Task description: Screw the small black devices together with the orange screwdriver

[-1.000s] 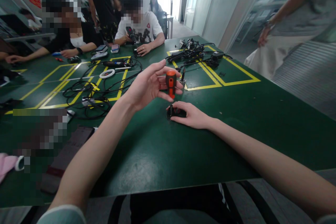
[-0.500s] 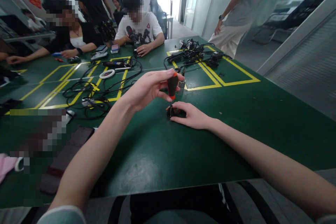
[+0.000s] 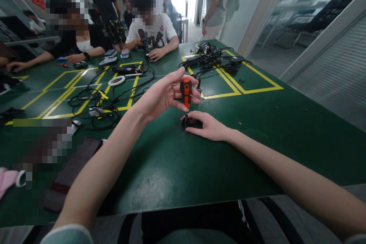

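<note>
My left hand holds an orange-and-black screwdriver upright by its handle, thumb and fingertips pinching it while the index finger stretches out above. The tip of the tool points down into a small black part lying on the green table. My right hand rests flat on the table and presses on that black part, fingers curled round it.
A tangle of black cables and a white ring lie to the left, more cables and adapters at the far right. Yellow tape lines cross the table. People sit at the far side; one stands in the doorway.
My left hand rolled the screwdriver handle: the fingers closed over it half a second ago and have spread again. The person at the right walked away towards the door.
</note>
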Available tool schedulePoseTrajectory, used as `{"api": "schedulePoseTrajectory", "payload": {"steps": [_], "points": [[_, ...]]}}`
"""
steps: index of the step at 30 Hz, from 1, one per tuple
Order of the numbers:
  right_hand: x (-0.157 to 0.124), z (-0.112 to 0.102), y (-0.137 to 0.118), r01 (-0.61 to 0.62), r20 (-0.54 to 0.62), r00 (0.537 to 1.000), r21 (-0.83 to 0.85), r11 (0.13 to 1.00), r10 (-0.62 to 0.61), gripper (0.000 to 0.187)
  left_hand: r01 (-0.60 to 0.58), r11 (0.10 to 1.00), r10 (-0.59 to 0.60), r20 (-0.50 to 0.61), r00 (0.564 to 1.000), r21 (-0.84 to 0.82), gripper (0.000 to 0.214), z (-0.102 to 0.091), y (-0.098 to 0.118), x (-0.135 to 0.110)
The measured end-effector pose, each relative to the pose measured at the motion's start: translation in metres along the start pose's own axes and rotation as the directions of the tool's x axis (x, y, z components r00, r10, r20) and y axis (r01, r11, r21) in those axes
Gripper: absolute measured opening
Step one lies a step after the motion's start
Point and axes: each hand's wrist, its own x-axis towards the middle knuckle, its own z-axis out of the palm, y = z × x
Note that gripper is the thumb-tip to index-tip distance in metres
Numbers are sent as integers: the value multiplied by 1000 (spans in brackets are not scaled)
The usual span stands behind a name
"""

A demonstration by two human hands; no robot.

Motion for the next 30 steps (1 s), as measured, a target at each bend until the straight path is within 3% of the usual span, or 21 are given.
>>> {"api": "schedulePoseTrajectory", "payload": {"steps": [22,30], "points": [[0,0,0,18,-8,1000,-4,1000,-18,33,-46,998,47,-18,999,31,47,-2,-3,-1],[0,-2,-1,15,-1,1000,-16,1000,-15,33,37,999,-38,-17,999,-34,51,0,4,1]]}}
